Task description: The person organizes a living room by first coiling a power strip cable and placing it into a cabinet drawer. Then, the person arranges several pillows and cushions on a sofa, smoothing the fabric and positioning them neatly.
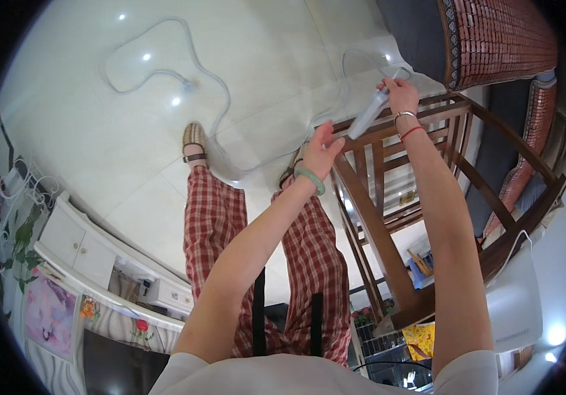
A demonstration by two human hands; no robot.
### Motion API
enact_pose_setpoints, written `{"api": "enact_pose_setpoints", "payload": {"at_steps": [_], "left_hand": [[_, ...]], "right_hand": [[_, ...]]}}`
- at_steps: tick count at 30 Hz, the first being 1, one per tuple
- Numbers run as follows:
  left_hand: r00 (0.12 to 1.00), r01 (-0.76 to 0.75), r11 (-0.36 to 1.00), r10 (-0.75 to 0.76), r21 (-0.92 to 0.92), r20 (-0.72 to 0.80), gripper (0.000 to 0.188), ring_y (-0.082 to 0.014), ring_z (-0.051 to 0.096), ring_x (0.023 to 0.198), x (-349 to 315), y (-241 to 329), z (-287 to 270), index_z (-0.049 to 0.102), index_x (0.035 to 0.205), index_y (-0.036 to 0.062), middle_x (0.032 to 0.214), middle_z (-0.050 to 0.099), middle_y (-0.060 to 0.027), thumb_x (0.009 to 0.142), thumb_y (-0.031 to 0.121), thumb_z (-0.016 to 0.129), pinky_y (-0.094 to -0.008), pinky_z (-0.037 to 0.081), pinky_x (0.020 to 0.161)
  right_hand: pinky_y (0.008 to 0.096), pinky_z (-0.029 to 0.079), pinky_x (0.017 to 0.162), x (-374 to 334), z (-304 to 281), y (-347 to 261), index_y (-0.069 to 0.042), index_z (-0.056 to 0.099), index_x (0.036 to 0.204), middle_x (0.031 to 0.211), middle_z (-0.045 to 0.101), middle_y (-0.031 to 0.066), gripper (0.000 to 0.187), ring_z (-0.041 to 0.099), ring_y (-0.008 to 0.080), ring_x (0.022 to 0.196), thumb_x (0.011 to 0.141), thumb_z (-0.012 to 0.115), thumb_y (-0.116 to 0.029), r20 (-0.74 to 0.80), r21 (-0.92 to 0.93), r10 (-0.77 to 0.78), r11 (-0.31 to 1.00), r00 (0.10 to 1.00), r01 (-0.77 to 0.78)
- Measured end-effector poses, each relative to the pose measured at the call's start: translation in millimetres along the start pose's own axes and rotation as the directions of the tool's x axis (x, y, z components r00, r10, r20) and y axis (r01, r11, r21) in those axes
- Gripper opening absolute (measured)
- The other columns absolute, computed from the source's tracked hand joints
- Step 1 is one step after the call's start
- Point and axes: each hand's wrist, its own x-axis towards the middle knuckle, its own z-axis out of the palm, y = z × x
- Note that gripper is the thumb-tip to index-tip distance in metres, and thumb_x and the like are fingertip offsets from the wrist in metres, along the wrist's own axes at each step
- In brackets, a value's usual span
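My right hand (401,97) grips the upper end of a clear, whitish plastic tube (367,115), which slants down toward my left hand. A thin grey hose (225,99) lies in loose loops over the floor and appears to run up to the end in my right hand; the join is too small to make out. My left hand (322,155), with a green bangle at the wrist, is beside the tube's lower end. Its thumb and fingers are apart, and nothing shows between them. Part of the hose passes out of sight behind my left hand and foot.
A dark brown slatted wooden frame (378,217) stands close at my right, under the tube. Beyond it is a dark seat with a reddish beaded mat (500,46). A white cabinet (79,243) stands at the left. Pale tiles (144,131) cover the floor.
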Motion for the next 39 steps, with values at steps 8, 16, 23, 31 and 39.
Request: {"api": "enact_pose_setpoints", "payload": {"at_steps": [8,16,23,31,39], "left_hand": [[0.885,-0.341,0.539,0.461,0.77,0.068,0.069,-0.0332,0.053,0.113,-51.2,110.0,-69.7,0.042,0.132,0.0067,0.122,0.055,-0.0186,0.076,0.031,0.074,-0.0411,0.041,0.095],[0.98,-0.194,0.81,0.186,0.553,0.071,0.049,-0.0231,0.065,0.08,-165.3,169.7,-112.3,0.054,0.109,0.0029,0.091,0.067,-0.0125,0.078,0.037,0.073,-0.0338,0.05,0.072],[0.986,-0.025,0.972,-0.015,0.234,0.167,0.053,-0.0115,0.059,0.091,-238.9,220.8,-98.4,0.051,0.123,0.001,0.101,0.063,-0.0037,0.083,0.028,0.071,-0.0269,0.048,0.08],[0.966,-0.209,0.966,0.228,-0.155,0.121,0.051,-0.0196,0.049,0.119,-246.4,270.3,-73.1,0.036,0.137,0.0025,0.135,0.046,-0.007,0.094,0.023,0.054,-0.0345,0.044,0.094],[0.979,-0.189,0.933,0.205,-0.307,0.018,0.045,-0.0323,0.055,0.112,-238.3,269.7,-61.4,0.035,0.128,0.005,0.122,0.052,-0.0184,0.094,0.028,0.054,-0.0457,0.052,0.087]], "right_hand": [[0.0221,0.044,0.068,-118.5,-8.9,-141.6,-0.001,0.067,0.087,0.081,0.069,0.004,0.025,0.06,0.0096,0.073,0.085,0.063,-0.025,0.336,0.554,0.068,0.792,0.939,-0.256],[0.025,0.047,0.07,-230.7,-55.5,-197.5,0.003,0.064,0.092,0.09,0.067,0.0082,0.033,0.062,0.0138,0.081,0.09,0.058,-0.029,0.359,0.557,-0.11,0.822,0.927,-0.119],[0.0324,0.04,0.094,-253.2,-67.3,-188.8,-0.002,0.062,0.111,0.12,0.058,0.0076,0.041,0.053,0.0184,0.11,0.097,0.045,-0.037,0.104,0.716,-0.512,0.634,0.853,0.292],[0.027,0.041,0.092,-318.6,-48.8,-167.7,0.002,0.061,0.112,0.105,0.066,0.0071,0.038,0.057,0.0135,0.1,0.099,0.041,-0.027,0.407,0.803,-0.46,0.592,0.789,-0.069],[0.0256,0.045,0.083,-384.2,-35.6,-146.6,0.004,0.06,0.107,0.096,0.066,0.0032,0.027,0.057,0.0098,0.091,0.096,0.05,-0.018,0.522,0.735,-0.381,0.655,0.763,-0.176]]}}
